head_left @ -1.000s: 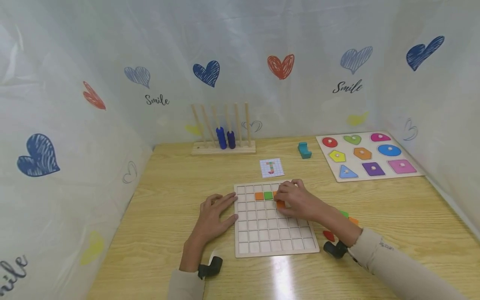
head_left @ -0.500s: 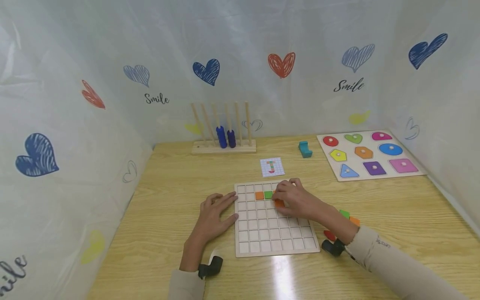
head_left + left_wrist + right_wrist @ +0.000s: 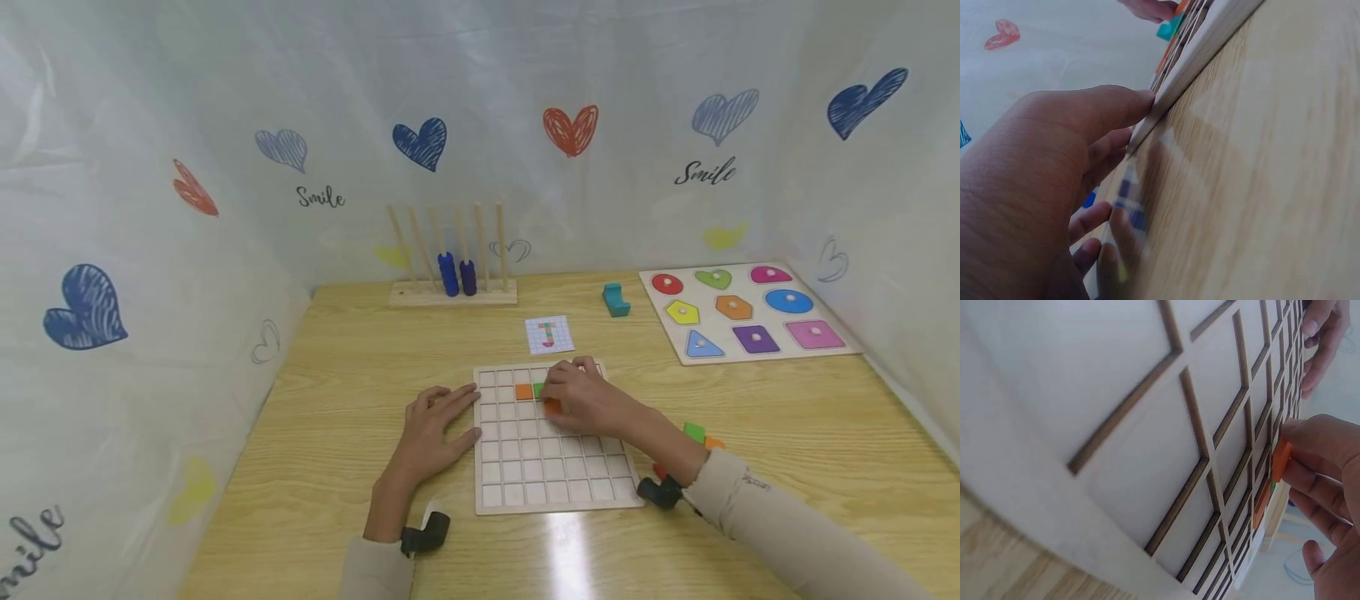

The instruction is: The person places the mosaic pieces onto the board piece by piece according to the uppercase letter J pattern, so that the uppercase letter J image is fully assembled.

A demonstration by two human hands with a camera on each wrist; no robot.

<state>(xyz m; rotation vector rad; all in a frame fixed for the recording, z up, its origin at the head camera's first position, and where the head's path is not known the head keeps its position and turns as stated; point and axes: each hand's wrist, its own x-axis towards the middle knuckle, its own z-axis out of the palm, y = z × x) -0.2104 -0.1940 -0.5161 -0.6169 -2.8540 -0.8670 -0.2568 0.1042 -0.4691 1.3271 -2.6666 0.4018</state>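
Your right hand (image 3: 588, 402) pinches a thin, square orange tile (image 3: 1281, 460) over a pale wooden grid board (image 3: 522, 472), whose edge, left of that grip, your loosely spread left hand (image 3: 427, 435) touches; the tile looks light, stiff and perhaps slick, so opposite edges should be its surest hold.

My grid board (image 3: 533, 472) looks like smooth, matt wood. Beneath it, the wood-grained table (image 3: 337, 350) gleams; beyond it, the card (image 3: 549, 335) looks like paper, the wall sheet (image 3: 480, 67) like shiny plastic. Right of it, my right sleeve (image 3: 795, 525) is matt cloth.
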